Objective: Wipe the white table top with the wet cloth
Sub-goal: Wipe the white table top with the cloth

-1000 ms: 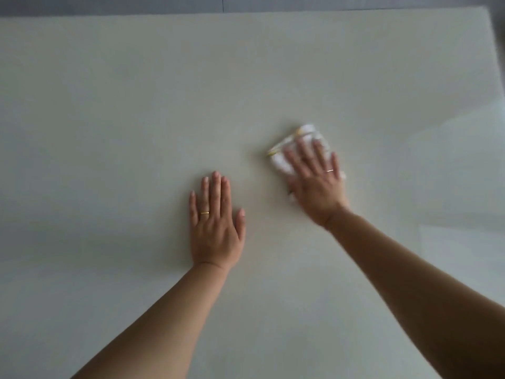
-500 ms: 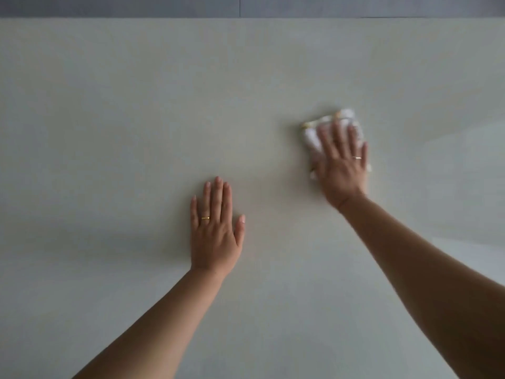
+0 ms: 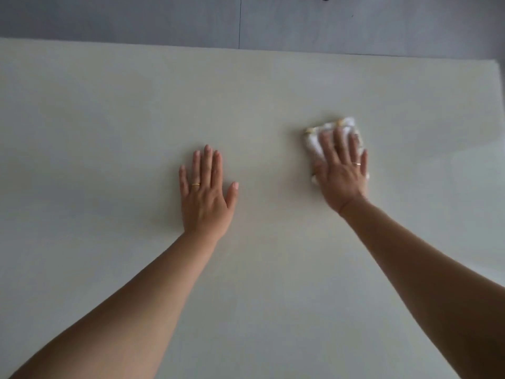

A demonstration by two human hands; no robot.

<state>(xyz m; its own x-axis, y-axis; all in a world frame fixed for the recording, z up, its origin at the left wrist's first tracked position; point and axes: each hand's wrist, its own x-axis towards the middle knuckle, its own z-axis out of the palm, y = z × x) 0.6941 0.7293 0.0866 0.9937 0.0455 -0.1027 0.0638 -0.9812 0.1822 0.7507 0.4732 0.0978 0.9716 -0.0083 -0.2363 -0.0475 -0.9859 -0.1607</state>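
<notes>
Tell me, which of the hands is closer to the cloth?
The right. The right hand lies flat on top of the cloth, pressing it onto the table top. The left hand rests flat on the bare table, well off to the cloth's left and not touching it.

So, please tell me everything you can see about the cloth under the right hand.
The small white folded cloth, with yellowish marks along its far edge, looks like soft fabric. It lies flat on the white table top, right of the middle. The right hand presses on it, palm down, fingers spread, covering most of it; only the far and left edges show. Whether it is wet cannot be told.
</notes>
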